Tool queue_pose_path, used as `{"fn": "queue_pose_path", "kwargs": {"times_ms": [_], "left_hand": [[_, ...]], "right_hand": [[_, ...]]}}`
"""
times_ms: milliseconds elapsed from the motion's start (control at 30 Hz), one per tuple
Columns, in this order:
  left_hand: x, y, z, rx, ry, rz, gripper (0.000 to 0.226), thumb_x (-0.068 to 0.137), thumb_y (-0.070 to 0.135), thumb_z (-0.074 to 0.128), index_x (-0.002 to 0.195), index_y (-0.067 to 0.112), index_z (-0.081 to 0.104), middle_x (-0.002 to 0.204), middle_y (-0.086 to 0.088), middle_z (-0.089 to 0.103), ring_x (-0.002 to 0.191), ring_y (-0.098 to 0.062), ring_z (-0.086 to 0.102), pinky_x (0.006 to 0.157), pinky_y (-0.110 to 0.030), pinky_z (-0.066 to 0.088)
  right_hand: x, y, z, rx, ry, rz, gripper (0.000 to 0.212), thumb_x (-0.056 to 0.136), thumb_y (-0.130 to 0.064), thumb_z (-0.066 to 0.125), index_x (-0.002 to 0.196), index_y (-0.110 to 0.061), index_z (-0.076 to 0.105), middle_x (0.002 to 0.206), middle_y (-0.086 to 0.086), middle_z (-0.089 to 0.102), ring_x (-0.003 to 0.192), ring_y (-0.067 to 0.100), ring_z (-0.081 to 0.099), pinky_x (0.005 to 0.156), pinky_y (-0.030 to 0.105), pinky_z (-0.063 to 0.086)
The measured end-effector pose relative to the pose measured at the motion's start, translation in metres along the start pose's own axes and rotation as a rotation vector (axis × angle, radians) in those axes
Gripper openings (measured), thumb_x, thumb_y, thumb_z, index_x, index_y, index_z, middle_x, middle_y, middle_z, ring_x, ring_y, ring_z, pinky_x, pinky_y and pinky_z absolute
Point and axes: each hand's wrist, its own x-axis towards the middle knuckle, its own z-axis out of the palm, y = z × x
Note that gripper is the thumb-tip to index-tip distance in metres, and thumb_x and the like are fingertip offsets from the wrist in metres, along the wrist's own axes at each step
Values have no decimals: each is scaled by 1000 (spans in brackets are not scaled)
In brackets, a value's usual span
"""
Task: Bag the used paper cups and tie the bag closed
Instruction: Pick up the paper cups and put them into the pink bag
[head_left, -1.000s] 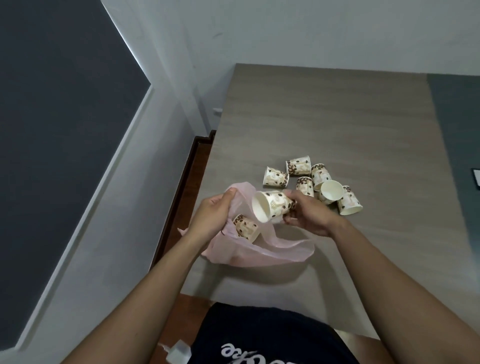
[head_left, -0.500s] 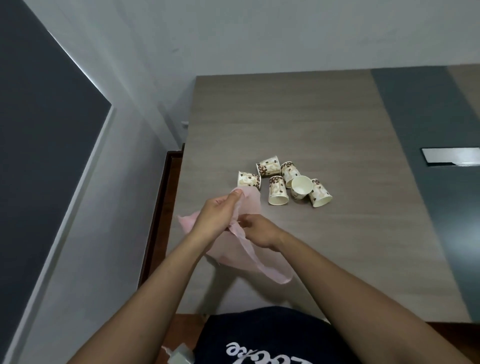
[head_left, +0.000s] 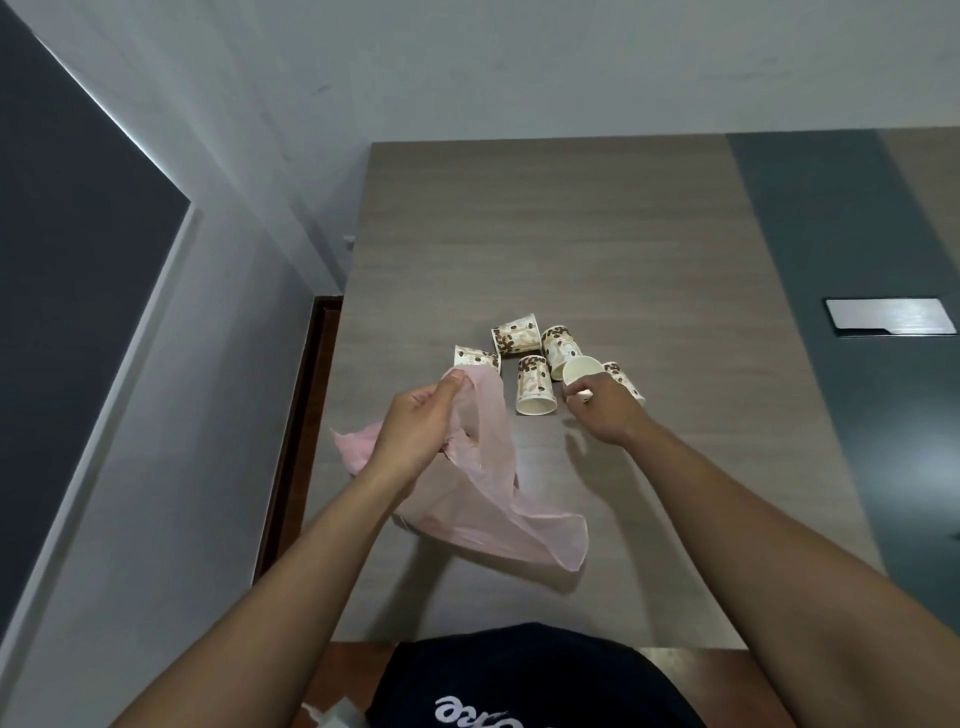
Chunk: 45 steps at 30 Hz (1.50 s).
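Currently the left hand (head_left: 415, 431) pinches the upper edge of a thin pink plastic bag (head_left: 488, 499) between thumb and fingers, holding it lifted above the table. Bag hangs and trails toward the person; its lower part lies crumpled on the wood-grain tabletop (head_left: 545, 234), with one loose end spread out to the right. Whatever is inside the bag cannot be made out through the film.

Right hand (head_left: 605, 408) is over the cluster of cups, fingers curled at the rim of a white-mouthed paper cup (head_left: 581, 370) lying on its side, opening toward the camera. Fingertips touch it; whether the grasp is closed cannot be told.

Other loose cups, all with a brown coffee-bean print, all on the table:
- one (head_left: 535, 385) on its side just left of the right hand, open mouth facing the person
- one (head_left: 515, 332) farthest back, tipped over
- one (head_left: 558, 345) beside it, leaning against the white-mouthed cup
- one (head_left: 475, 357) at far left, partly behind the bag's raised edge
- one (head_left: 626, 383) mostly hidden behind the right hand

Cups sit close together, several touching. A dark grey panel (head_left: 831, 312) runs along the table's right side, with a silver rectangular plate (head_left: 889, 315) set in it, well apart from the cups.
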Motion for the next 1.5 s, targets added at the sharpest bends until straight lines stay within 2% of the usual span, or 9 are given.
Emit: {"fn": "queue_pose_path", "kwargs": {"times_ms": [133, 200, 433, 567, 667, 833, 967, 1200, 1500], "left_hand": [[4, -4, 1, 44, 2, -5, 55, 107, 59, 58, 82, 11, 65, 68, -11, 51, 64, -20, 54, 71, -34, 47], [6, -7, -2, 44, -8, -14, 71, 104, 64, 58, 84, -4, 63, 69, -16, 54, 65, -22, 56, 72, -35, 47], [11, -14, -16, 24, -6, -22, 77, 100, 68, 59, 108, -9, 71, 85, -31, 71, 77, -26, 65, 75, -38, 51], [15, -15, -16, 3, 10, -72, 77, 93, 72, 62, 108, -2, 76, 81, -23, 71, 78, -25, 66, 76, -37, 50], [15, -11, -10, 21, 5, -97, 75, 92, 75, 61, 96, 1, 72, 81, -9, 63, 73, -22, 60, 74, -37, 45], [13, 0, -1, 45, 9, -80, 49, 91, 76, 58, 96, 29, 69, 82, -5, 60, 71, -20, 55, 71, -36, 41], [11, 4, 5, 53, -27, -72, 48, 96, 65, 60, 90, 18, 69, 76, -10, 57, 70, -19, 53, 68, -35, 39], [3, 10, 7, 61, -65, -87, 49, 106, 41, 62, 103, -6, 77, 81, -5, 72, 75, -15, 65, 67, -27, 49], [6, 21, 13, 67, -50, -49, 47, 106, 50, 60, 83, 10, 63, 76, -8, 49, 67, -15, 49, 61, -27, 39]], "right_hand": [[23, 26, 13, -330, -167, 2, 38, 102, -28, 63, 138, -21, 72, 161, 14, 46, 138, 41, 54, 115, 36, 42], [27, 32, 19, -410, -219, 19, 46, 106, -31, 60, 151, -22, 61, 168, 14, 35, 146, 43, 46, 122, 40, 36], [29, 47, 26, -210, -108, -52, 15, 93, -9, 63, 107, -11, 69, 102, 17, 70, 100, 44, 70, 81, 41, 53], [12, 26, 4, 72, 143, -39, 20, 98, -22, 71, 113, -10, 79, 112, 12, 77, 103, 31, 73, 94, 36, 54], [-1, 4, -18, 203, 250, -47, 25, 102, -36, 69, 89, -17, 78, 88, -2, 78, 84, 18, 70, 83, 35, 53], [-37, -47, -45, 716, -156, -39, 38, 104, -21, 62, 68, -18, 69, 67, 4, 58, 56, 13, 48, 61, 30, 42], [-55, -70, -23, 645, -564, -73, 29, 105, -18, 60, 79, -11, 71, 68, 6, 59, 59, 15, 50, 64, 25, 46], [-59, -104, 42, 629, -355, -29, 28, 103, -28, 61, 91, -10, 78, 91, 10, 81, 87, 23, 76, 104, 54, 59], [-66, -119, 70, 161, -495, -284, 31, 99, -4, 61, 77, -24, 57, 78, -4, 62, 76, 15, 59, 75, 37, 46]]}}
